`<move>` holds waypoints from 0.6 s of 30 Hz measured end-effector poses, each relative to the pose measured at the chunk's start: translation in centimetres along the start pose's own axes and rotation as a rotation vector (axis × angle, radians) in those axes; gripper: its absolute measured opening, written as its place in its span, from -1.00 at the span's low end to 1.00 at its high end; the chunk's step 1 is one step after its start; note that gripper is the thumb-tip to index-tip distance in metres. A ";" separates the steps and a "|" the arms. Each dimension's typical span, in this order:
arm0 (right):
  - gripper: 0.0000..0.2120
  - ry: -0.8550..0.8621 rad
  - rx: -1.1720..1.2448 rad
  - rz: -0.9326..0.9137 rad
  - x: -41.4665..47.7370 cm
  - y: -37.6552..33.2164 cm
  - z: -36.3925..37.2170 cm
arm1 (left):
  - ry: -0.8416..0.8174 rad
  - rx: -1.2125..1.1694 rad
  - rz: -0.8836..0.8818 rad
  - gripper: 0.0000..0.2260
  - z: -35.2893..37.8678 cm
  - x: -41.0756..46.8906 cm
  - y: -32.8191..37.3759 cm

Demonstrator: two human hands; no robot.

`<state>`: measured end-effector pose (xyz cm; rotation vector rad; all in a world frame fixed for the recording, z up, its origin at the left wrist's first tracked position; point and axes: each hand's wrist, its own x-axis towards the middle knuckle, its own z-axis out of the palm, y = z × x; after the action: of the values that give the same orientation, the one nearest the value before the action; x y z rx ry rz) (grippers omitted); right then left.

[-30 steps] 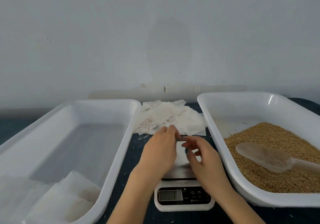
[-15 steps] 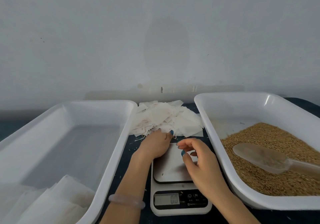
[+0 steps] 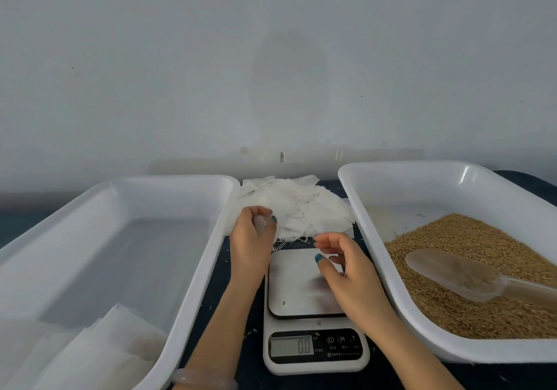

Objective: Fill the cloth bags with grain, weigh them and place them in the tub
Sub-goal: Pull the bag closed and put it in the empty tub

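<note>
Dozens of thin white cloth bags (image 3: pixel 301 209) sit heaped at the back between the two tubs. The left hand (image 3: pixel 251 239) pinches one loose bag (image 3: pixel 259 224) at the pile's near edge, and the right hand (image 3: pixel 349 275) hovers loosely curled over the steel-topped white kitchen scale (image 3: pixel 298 287) with nothing plainly in it. These look feather-light, floppy and stringy, so probably best grabbed at the mouth hem with both hands. Room's tight: a white plastic tub (image 3: pixel 150 239) sits left, and a second white tub (image 3: pixel 422 190) of brown grain (image 3: pixel 482 239) with a translucent plastic scoop (image 3: pixel 452 272) sits right, rims close on both sides.
</note>
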<state>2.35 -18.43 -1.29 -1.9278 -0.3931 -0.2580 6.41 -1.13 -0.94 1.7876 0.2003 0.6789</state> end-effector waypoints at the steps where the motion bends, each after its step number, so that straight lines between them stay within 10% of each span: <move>1: -0.71 -0.004 0.003 -0.002 0.3 -0.1 0.1 | 0.015 -0.043 0.033 -0.82 -0.2 -0.2 0.3; 8: -0.66 0.014 0.132 0.048 3.1 -1.3 1.5 | -0.282 -0.458 -0.142 -0.71 -2.4 -1.7 1.6; 18: -0.83 0.282 0.461 0.195 3.2 -0.3 1.8 | -0.455 -0.364 -0.315 -0.45 -2.4 -2.2 2.5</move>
<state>5.13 -16.15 -0.59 -1.4382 -0.0646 -0.2785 2.82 -1.03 1.03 1.4688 0.0418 0.0664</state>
